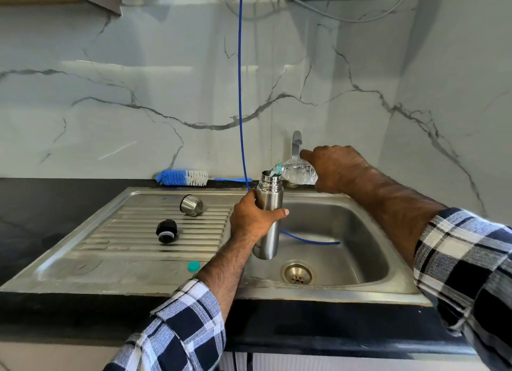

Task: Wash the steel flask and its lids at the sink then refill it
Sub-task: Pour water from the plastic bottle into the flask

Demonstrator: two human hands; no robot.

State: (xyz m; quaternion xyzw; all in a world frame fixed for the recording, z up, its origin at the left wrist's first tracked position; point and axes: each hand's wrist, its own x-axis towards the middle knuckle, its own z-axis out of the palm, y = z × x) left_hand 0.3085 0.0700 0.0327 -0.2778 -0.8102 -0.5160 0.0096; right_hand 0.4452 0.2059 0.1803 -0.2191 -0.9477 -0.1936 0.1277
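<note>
left hand [253,218] gripping upright steel flask [267,204], mouth uncapped

Between the left hand [253,218] and the right hand [332,168] the gap is taken up by the upright steel flask [268,218] and the tilted plastic bottle [299,172] at its mouth. Just behind the right hand stands the tap [296,144]; a blue hose [241,93] hangs down just behind the left hand and trails across the sink basin [346,232] below both hands, otherwise open down to the drain [297,273]. Left of the left hand, the draining board [83,259] carries a steel cup lid [191,205], a black stopper [166,230] and a small teal cap [193,266], with bare ribs between them. A bottle brush [182,178] lies along the wall behind.
</note>
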